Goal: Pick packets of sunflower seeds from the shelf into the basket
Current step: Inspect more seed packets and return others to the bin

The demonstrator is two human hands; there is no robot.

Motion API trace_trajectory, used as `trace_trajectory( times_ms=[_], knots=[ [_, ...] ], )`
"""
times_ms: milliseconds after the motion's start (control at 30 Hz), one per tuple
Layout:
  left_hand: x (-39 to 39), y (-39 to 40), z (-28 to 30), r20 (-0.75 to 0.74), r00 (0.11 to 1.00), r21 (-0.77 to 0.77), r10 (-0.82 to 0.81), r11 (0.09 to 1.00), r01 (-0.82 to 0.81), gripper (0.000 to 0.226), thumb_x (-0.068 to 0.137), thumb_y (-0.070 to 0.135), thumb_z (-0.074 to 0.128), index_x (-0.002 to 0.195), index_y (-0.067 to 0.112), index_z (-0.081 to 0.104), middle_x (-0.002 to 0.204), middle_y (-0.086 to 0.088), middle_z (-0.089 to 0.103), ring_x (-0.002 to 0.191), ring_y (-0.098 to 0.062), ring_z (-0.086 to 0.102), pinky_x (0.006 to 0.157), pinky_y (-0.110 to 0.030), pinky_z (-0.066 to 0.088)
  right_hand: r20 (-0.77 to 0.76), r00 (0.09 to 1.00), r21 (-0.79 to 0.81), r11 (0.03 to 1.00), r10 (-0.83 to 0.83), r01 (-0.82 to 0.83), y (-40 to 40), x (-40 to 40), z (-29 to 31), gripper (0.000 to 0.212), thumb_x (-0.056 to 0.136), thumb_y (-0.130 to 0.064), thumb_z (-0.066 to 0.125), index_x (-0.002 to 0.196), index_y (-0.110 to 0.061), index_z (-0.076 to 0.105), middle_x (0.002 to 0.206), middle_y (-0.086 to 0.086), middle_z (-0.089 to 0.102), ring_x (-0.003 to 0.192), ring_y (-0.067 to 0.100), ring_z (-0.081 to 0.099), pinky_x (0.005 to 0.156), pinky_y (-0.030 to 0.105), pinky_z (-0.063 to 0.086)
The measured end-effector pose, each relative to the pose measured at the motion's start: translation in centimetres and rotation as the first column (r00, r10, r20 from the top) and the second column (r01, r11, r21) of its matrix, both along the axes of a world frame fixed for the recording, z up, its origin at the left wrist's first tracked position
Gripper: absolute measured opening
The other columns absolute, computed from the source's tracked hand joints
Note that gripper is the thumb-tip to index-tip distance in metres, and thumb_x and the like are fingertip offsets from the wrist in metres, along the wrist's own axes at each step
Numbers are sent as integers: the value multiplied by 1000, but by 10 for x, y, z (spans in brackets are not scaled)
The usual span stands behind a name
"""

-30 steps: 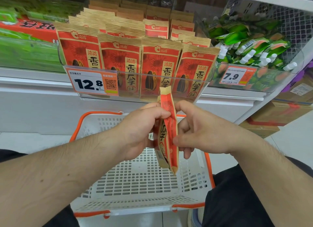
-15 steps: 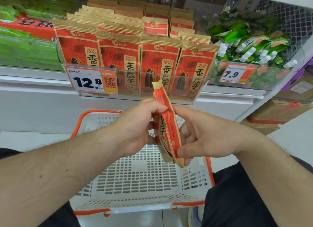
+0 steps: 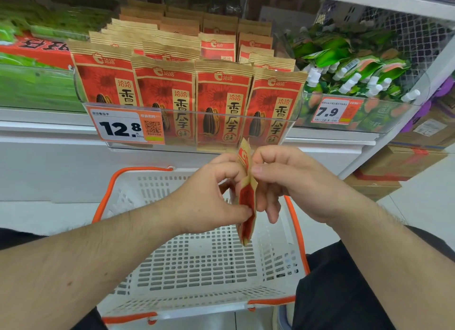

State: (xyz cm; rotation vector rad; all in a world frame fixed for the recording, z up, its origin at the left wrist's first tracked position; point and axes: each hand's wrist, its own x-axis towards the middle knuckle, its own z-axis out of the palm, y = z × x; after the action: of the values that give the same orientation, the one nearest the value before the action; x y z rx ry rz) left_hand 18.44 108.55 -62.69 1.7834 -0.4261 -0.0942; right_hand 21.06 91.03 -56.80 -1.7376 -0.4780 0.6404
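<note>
One red and tan sunflower seed packet [image 3: 247, 199] hangs edge-on between both hands above the white basket [image 3: 197, 260] with orange rims. My left hand [image 3: 209, 199] pinches its left face with thumb and fingers. On the other side my right hand [image 3: 285, 182] pinches its upper edge. Several more packets of the same kind [image 3: 221, 101] stand upright in rows in a clear shelf tray behind. The basket holds nothing that I can see.
A price tag reading 12.8 [image 3: 126, 126] hangs on the tray's front. Green pouches with white caps [image 3: 354, 69] fill the bin at the right, tagged 7.9. Green packs lie at the left. Cardboard boxes [image 3: 403, 162] sit on the floor at right.
The packet has turned more upright and edge-on. My right hand slid from the packet's lower part to its top edge. My left hand keeps its hold.
</note>
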Motion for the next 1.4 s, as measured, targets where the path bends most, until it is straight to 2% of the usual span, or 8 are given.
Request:
trace_trajectory(
  times_ms=[433, 667, 800, 1033, 1133, 1233, 1300, 1400],
  knots=[
    [-1, -2, 4, -40, 999, -50, -24, 998, 22, 17, 56, 1, 71, 70, -3, 63, 104, 2, 58, 98, -33, 59, 88, -46, 51, 39, 992, -39, 992, -122, 123, 4, 2, -5, 33, 91, -35, 50, 81, -5, 58, 62, 11, 60, 44, 25, 55, 49, 33, 39],
    [3, 2, 35, -342, 938, -380, -64, 922, -75, 41, 45, -8, 53, 74, 9, 76, 69, -7, 69, 64, -22, 65, 61, -30, 54, 87, 965, -112, 961, -245, 254, 3, 7, -11, 46, 84, -45, 64, 123, -25, 53, 107, 5, 59, 56, 9, 56, 53, 25, 45],
    [7, 5, 49, -443, 893, -410, -75, 903, -127, 34, 52, -5, 55, 71, 14, 76, 73, -10, 71, 65, -22, 68, 63, -31, 59, 93, 962, -44, 965, -255, 260, 2, 12, -9, 28, 89, -23, 69, 115, -18, 61, 88, 6, 62, 46, 10, 51, 47, 24, 41],
    [27, 7, 92, -474, 871, -343, -131, 938, -45, 27, 83, 3, 63, 110, 0, 63, 96, -13, 70, 78, -19, 71, 67, -36, 61, -114, 950, 106, 947, -290, 302, -6, 27, 13, 39, 83, -34, 74, 114, -11, 66, 72, 14, 52, 40, 14, 36, 42, 23, 29],
    [41, 3, 114, -415, 909, -306, -26, 946, -112, 5, 89, 5, 61, 85, 7, 61, 79, -9, 65, 61, -16, 65, 53, -28, 57, -167, 943, 174, 933, -287, 315, -8, 32, 23, 42, 87, -37, 69, 110, -3, 61, 63, 9, 53, 37, 12, 35, 40, 21, 27],
    [60, 5, 132, -292, 940, -266, 179, 928, -259, 20, 92, 9, 64, 73, 18, 65, 70, -1, 64, 57, -13, 62, 50, -24, 50, -178, 922, 279, 880, -345, 384, -4, 35, 40, 35, 84, -30, 60, 104, -2, 57, 68, 10, 63, 37, 15, 45, 38, 22, 38],
    [72, 13, 141, -92, 938, -195, 333, 918, -345, 20, 94, 15, 63, 75, 22, 67, 73, 3, 67, 65, -10, 64, 59, -26, 53, -195, 889, 333, 824, -415, 458, 0, 40, 53, 15, 90, -25, 55, 93, -10, 56, 62, 8, 60, 39, 15, 54, 39, 23, 45],
    [86, 38, 146, 344, 776, 18, 529, 822, -569, 13, 93, 19, 60, 84, 25, 66, 78, 10, 63, 69, 4, 57, 65, -13, 45, -269, 789, 403, 679, -553, 613, 2, 58, 70, 21, 103, -22, 47, 85, -13, 49, 53, 1, 52, 45, 13, 63, 41, 24, 51]
  ],
)
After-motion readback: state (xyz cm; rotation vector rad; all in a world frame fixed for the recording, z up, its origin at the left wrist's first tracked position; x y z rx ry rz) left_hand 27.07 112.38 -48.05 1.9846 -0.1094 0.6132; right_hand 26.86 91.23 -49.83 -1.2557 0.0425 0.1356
